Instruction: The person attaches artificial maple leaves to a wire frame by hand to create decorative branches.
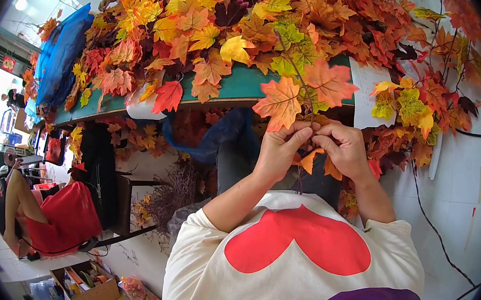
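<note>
My left hand [282, 149] is closed in a pinch around the thin brown stem of an artificial maple branch [304, 89]. Orange leaves and yellow-green ones spread from its upper part, and more orange leaves hang below my fingers. Close beside it, my right hand [341, 147] pinches at the same stem, thumb and forefinger together. What exactly sits between the right fingertips is too small to make out. Both hands are in front of my chest, just short of the table's near edge.
A green table [245, 83] bears a large heap of artificial maple leaves [193, 24]. Blue plastic [63, 57] lies at its left. Brown twigs [172, 197] are bundled beside my legs. A seated person in red [67, 216] is at the left, above a cardboard box [92, 291]. A cable [433, 230] trails down at the right.
</note>
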The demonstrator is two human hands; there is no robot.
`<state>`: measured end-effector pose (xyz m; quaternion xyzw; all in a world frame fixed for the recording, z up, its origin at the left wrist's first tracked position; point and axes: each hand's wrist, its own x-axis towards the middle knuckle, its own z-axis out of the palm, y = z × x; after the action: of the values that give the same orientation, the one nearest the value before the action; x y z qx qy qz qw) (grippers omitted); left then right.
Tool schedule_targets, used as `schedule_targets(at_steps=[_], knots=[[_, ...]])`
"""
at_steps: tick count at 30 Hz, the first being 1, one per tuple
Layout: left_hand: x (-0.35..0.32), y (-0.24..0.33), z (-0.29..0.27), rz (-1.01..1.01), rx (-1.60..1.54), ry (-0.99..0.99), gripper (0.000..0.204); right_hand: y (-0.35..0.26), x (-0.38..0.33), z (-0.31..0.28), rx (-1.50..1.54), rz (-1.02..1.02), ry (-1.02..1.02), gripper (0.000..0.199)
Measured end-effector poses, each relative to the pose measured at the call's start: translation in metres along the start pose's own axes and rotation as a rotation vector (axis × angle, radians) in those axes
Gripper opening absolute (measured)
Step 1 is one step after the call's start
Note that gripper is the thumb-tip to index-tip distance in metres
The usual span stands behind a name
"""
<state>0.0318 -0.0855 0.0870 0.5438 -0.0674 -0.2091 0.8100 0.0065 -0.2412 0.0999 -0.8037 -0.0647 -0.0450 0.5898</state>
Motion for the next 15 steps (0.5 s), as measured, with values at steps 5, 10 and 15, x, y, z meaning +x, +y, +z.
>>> schedule_targets(at_steps=[5,10,15], knots=[[0.002,-0.006,-0.004,0.048,-0.047,0.016,0.015,-0.002,0.002,0.001,-0.153,-0.194,-0.004,0.005],[0.0,-0.009,-0.006,0.133,0.132,-0.009,0.013,-0.003,-0.001,0.001,-0.146,-0.164,-0.01,0.007],[-0.002,-0.004,-0.006,0.093,0.302,-0.028,0.015,-0.002,0.0,-0.002,0.114,0.117,-0.068,0.007]])
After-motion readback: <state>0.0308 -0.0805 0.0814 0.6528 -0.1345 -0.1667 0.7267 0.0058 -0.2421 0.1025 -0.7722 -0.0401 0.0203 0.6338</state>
